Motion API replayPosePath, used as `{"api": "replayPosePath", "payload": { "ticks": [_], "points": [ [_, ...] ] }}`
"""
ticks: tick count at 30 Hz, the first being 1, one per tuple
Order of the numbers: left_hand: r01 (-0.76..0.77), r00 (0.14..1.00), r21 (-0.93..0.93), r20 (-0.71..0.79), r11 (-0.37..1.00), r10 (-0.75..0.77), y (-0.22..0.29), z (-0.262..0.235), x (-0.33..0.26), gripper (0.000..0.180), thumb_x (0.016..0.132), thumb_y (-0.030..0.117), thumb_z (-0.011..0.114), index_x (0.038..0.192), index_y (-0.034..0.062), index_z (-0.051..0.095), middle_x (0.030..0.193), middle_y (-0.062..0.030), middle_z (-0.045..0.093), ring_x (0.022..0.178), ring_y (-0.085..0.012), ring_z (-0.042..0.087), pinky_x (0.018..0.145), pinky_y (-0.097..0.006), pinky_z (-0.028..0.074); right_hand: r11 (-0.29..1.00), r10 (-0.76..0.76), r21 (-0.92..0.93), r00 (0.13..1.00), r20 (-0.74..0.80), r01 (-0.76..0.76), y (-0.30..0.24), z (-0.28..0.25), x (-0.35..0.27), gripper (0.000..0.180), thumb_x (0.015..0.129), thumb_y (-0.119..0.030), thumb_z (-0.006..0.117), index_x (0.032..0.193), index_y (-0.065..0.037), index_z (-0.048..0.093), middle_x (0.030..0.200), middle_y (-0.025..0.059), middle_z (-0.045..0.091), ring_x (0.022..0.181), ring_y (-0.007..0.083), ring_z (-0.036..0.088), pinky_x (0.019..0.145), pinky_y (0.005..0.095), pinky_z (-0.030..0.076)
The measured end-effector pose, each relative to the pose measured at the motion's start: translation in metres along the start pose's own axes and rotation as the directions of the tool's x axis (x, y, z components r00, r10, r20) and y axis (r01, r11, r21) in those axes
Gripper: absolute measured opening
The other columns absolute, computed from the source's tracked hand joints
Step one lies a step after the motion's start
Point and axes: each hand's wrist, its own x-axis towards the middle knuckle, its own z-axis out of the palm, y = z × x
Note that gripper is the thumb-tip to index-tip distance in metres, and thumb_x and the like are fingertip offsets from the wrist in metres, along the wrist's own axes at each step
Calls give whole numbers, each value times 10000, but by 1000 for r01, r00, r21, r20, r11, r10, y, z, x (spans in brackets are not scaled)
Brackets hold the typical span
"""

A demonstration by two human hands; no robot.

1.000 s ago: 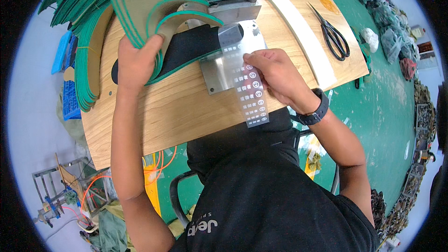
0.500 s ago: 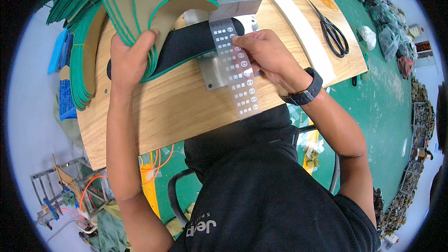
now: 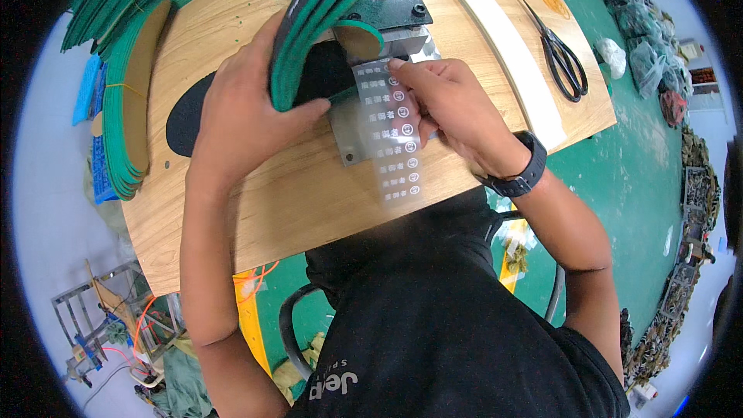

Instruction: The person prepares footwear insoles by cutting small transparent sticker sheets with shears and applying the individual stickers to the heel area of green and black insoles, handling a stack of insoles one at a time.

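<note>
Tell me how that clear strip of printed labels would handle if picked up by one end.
The clear label strip would probably flop: it looks thin and see-through, and its lower end blurs. Likely very light, since the right hand manages it with the fingers alone.

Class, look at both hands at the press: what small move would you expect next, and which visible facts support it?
Probably the right hand lowers the clear sticker strip onto the black insole face. The left hand has the green-edged insole stack lifted, baring that face, and the strip's top end already hovers beside it, over the metal plate.

Head-worn, close, straight down over workbench (image 3: 294, 209)
</note>
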Motion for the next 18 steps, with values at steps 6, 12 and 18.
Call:
{"api": "replayPosePath", "payload": {
  "ticks": [6,12,18],
  "points": [
    [-44,999,88,36,995,41,-1,3,3,642,646,209,737,1227,53,511,960,-204,625,857,-387,587,783,-430,467,992,-125,30,992,35,124,16,-9,3,300,904,-191,519,695,15,583,609,75,590,474,138,567,398,226,465],
    [218,973,-319,4,922,-229,4,-11,2,276,712,140,656,952,8,628,787,-94,644,686,-202,585,689,-306,473,974,-99,197,994,-53,107,13,-23,-14,260,901,-179,528,741,16,592,610,71,581,484,126,564,413,223,471],
    [54,945,-539,-244,841,-217,-23,-13,-2,169,719,76,603,865,-7,619,740,-18,597,680,-89,529,649,-254,442,991,-5,-133,1000,-26,1,-1,-5,0,277,909,-216,565,733,-8,616,552,28,557,416,74,521,349,175,406]
  ]
}}
